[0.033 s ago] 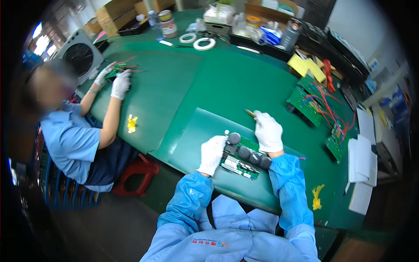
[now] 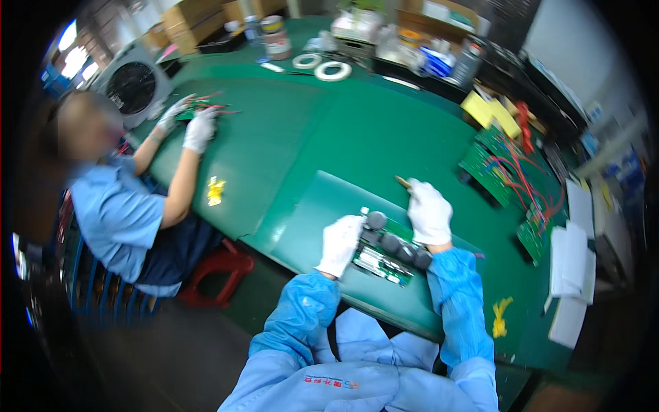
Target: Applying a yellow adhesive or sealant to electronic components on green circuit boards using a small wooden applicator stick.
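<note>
My left hand (image 2: 339, 246), in a white glove, grips the left end of a green circuit board (image 2: 397, 229), its fingers closed at the edge. The board lies on a green mat, carrying several round black components (image 2: 390, 243) and a silver finned metal part (image 2: 376, 261) along the near side. My right hand (image 2: 431, 214), also gloved, is closed around a thin brownish stick-like tool (image 2: 402, 182) just beyond the board's right part. Only the tool's tip shows, pointing away to the left; its kind is hidden by the fingers.
Boards with red wires (image 2: 491, 165) lie at the right, near white papers (image 2: 570, 261) and a yellow bundle (image 2: 502, 317). White tape rolls (image 2: 333, 71) and a black tray of supplies (image 2: 412, 72) stand at the back. A co-worker (image 2: 117, 213) handles another wired board at the left.
The whole view has shifted slightly, so the scene sits a little further right. Both hands keep about the same places relative to the circuit board.
</note>
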A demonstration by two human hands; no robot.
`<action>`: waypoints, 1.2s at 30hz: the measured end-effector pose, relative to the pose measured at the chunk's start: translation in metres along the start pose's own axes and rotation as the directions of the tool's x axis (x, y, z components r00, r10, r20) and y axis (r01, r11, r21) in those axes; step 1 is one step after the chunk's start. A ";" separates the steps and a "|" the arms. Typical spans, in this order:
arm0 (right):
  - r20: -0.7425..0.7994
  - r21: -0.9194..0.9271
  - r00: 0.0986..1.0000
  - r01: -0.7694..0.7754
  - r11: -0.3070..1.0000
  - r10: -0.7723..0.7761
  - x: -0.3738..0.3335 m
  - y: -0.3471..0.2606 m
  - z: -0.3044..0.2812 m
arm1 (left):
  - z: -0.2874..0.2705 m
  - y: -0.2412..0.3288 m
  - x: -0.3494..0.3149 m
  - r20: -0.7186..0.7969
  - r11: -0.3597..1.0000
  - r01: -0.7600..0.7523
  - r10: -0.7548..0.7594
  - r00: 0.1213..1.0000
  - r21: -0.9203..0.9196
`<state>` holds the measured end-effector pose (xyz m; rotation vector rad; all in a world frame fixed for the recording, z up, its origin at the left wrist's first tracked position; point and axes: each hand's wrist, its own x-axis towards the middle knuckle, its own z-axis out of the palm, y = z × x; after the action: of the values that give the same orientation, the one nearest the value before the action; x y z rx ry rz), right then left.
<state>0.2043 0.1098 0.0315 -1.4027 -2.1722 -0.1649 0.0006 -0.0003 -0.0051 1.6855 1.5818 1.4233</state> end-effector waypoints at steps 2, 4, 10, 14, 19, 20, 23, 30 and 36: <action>-0.085 -0.044 0.995 -0.060 0.997 0.056 -0.001 0.005 0.000 | 0.007 -0.004 0.005 0.077 0.980 -0.040 0.026 0.997 0.194; -0.092 -0.044 0.993 -0.079 0.996 0.075 -0.002 0.002 -0.003 | 0.011 -0.002 0.005 0.046 0.999 0.026 -0.025 0.999 -0.021; -0.040 -0.089 0.999 -0.040 0.995 0.037 0.000 0.006 0.008 | 0.017 -0.026 -0.003 0.076 0.845 -0.266 0.261 0.962 0.464; 0.029 -0.058 1.000 -0.011 0.998 0.013 0.007 0.011 0.008 | 0.019 -0.026 -0.002 0.077 0.851 -0.260 0.254 0.964 0.457; 0.104 -0.056 0.993 -0.057 0.997 0.063 0.006 0.006 -0.012 | 0.024 -0.030 -0.002 0.041 0.824 -0.291 0.311 0.950 0.486; 0.121 -0.063 0.988 -0.086 0.994 0.093 0.003 0.006 -0.015 | 0.023 -0.030 -0.002 0.033 0.828 -0.296 0.320 0.947 0.476; 0.000 -0.007 0.998 -0.065 0.998 0.065 -0.007 0.008 -0.027 | 0.021 -0.027 -0.001 0.027 0.839 -0.284 0.307 0.951 0.464; 0.365 0.658 0.836 -0.542 0.522 0.409 -0.040 -0.024 -0.122 | 0.007 -0.013 0.003 0.044 0.969 -0.144 0.138 0.990 0.201; 0.391 0.611 0.832 -0.554 0.565 0.393 -0.111 -0.021 -0.164 | 0.001 0.010 0.003 -0.006 0.999 0.018 -0.018 1.000 0.035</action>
<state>0.2820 -0.0521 0.1181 -1.4846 -1.5923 0.9794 0.0051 0.0005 0.0041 1.6842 1.6295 1.4002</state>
